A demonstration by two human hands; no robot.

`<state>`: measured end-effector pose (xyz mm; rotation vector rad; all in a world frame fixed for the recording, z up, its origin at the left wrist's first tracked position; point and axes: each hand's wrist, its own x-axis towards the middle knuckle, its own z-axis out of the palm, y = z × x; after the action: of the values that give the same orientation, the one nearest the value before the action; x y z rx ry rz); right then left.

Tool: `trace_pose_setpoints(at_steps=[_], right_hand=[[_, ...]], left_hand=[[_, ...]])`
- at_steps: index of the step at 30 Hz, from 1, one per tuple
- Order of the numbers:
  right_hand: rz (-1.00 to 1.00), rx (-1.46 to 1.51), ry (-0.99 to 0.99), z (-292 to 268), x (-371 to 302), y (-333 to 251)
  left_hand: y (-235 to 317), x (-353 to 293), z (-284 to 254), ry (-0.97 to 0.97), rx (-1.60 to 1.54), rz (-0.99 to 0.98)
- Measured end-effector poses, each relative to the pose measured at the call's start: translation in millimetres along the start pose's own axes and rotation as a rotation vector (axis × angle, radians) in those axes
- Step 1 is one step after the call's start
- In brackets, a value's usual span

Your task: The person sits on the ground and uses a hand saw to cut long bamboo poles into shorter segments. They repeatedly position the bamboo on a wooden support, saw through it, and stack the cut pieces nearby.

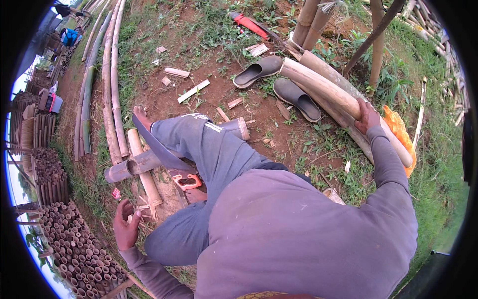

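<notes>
My right hand [367, 115] is closed over the upper of several thick, pale bamboo poles [328, 88] lying at the right. My left hand [126, 225] is raised at the lower left, fingers curved and thumb apart, with nothing in it. Past its fingertips lies a short pale bamboo piece [149, 188]. A grey bamboo length [119, 172] crosses over that piece and runs under my leg. A handsaw [158, 145] with an orange handle [185, 182] rests across the grey bamboo, beside my bent leg and apart from both hands.
Two dark slip-on shoes [298, 99] sit ahead, near a red sheath-like object [251, 26]. Offcuts [193, 91] are scattered about. Long poles [107, 79] lie at the left, beyond stacked cut bamboo [79, 249]. Orange cloth [397, 130] lies beside the right-hand poles; upright posts [377, 45] stand behind.
</notes>
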<state>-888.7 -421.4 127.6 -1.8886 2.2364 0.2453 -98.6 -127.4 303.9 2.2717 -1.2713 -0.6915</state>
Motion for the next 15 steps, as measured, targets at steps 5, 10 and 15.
trace_pose_setpoints(at_steps=[5, 10, 15], right_hand=[[0.364, -0.172, -0.056, 14, -23, 65], [0.502, -0.022, -0.026, 44, 21, 34], [0.52, -0.024, -0.026, 43, 28, 28]], left_hand=[[-27, 11, -9, 0.037, 0.093, -0.078], [-50, 10, 15, -0.039, 0.194, -0.115], [-53, 8, 13, -0.061, 0.212, -0.114]])
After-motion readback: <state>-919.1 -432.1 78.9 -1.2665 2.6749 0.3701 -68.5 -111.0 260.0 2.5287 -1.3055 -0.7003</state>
